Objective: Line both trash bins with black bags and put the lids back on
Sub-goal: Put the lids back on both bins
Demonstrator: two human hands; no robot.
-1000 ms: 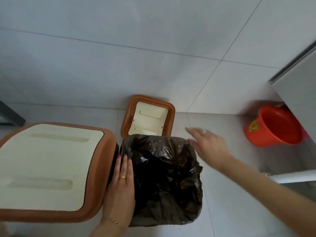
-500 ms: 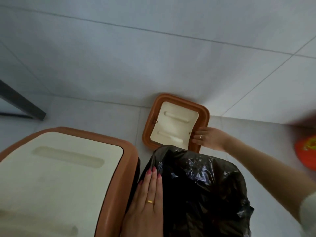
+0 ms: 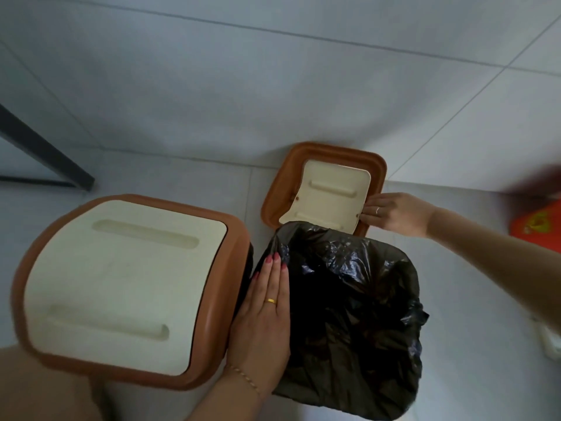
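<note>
The lid (image 3: pixel 326 189), seemingly light, stiff plastic, was clasped at its rim by the right hand (image 3: pixel 394 212); the left hand (image 3: pixel 264 314) lay flat, unclenched, on the bag (image 3: pixel 358 314).

I'm viewing from one head-worn wide-angle camera, looking steeply down, sitting close above the bagged bin (image 3: pixel 349 314), facing the tiled wall (image 3: pixel 273 86), sharing nothing with another view.

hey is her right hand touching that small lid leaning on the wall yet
Touching. The head view shows the right hand with its fingertips pressed on the right edge of the small lid, no gap visible between them.
</note>
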